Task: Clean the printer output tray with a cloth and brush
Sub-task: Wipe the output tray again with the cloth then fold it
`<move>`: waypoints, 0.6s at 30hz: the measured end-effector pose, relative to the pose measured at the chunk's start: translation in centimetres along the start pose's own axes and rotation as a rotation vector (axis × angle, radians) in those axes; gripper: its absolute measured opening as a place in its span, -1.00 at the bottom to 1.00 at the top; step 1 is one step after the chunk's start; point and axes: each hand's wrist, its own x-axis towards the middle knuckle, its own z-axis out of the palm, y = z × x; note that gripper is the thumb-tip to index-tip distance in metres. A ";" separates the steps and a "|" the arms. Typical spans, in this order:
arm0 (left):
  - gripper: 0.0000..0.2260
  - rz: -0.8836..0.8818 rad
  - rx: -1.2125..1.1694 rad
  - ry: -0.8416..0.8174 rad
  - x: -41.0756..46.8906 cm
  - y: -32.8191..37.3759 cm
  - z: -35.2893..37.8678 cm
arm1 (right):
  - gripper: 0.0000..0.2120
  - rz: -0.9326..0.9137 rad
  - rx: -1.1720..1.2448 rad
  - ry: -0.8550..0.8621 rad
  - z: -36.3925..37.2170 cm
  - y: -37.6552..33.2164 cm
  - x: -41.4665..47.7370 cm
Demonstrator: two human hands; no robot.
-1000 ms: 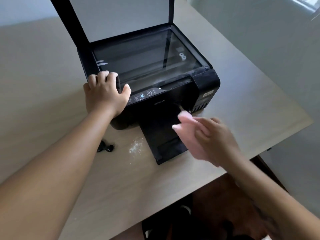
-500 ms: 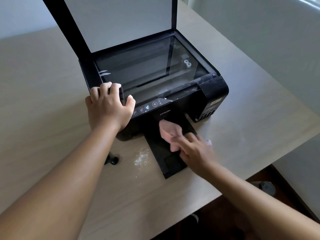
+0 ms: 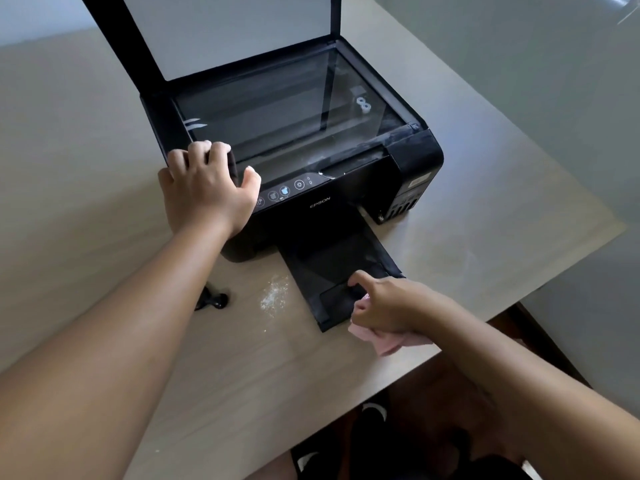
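Head view, looking down. Grips a pink cloth [image 3: 384, 339] bunched under the curled fingers of the right hand [image 3: 388, 303], one finger stretched onto the near end of the black output tray [image 3: 332, 261]. Lets the loose end of the cloth trail past the tray's near right corner, onto the table [image 3: 86, 133] by its near edge. Braces the printer [image 3: 408, 157] with the left hand [image 3: 204, 192], fingers bent over the near left top corner, thumb beside the control panel. Hands well apart, each clamped on its own thing.

Soft and limp by the look of it, that cloth: best wadded tight to make a firm pad. Probably thin, light plastic in the tray, jutting unsupported from the printer's front towards the near table edge. Better wiped with light strokes than leaned on, with the body steadied as here.

Just left of the tray, a scatter of white dust [image 3: 275, 292] on the table. Further left, a small black object [image 3: 214, 301], perhaps the brush, too small to tell. Beyond, the scanner lid [image 3: 221, 29] raised over bare scanner glass [image 3: 277, 112].
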 end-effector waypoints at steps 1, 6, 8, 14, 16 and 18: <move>-0.54 0.001 -0.001 0.000 0.0 0.0 0.0 | -0.53 0.003 0.005 -0.002 -0.2 -0.1 0.1; -0.54 0.000 -0.004 -0.011 -0.1 0.0 -0.2 | -0.58 0.007 0.025 0.057 -0.2 0.9 -2.2; -0.54 0.004 -0.010 -0.009 -0.1 0.0 -0.2 | -0.60 0.030 0.008 0.080 1.1 1.7 -4.1; -0.51 0.005 -0.010 -0.007 -0.2 0.0 -0.2 | -0.49 0.042 0.123 0.139 3.0 2.7 -8.6; -0.51 0.007 -0.011 -0.011 -0.3 0.0 -0.2 | -0.58 0.016 0.238 0.062 1.5 4.2 -10.2; -0.51 0.008 -0.012 -0.015 -0.4 0.0 -0.2 | -0.73 -0.017 0.437 0.057 -1.5 5.1 -11.3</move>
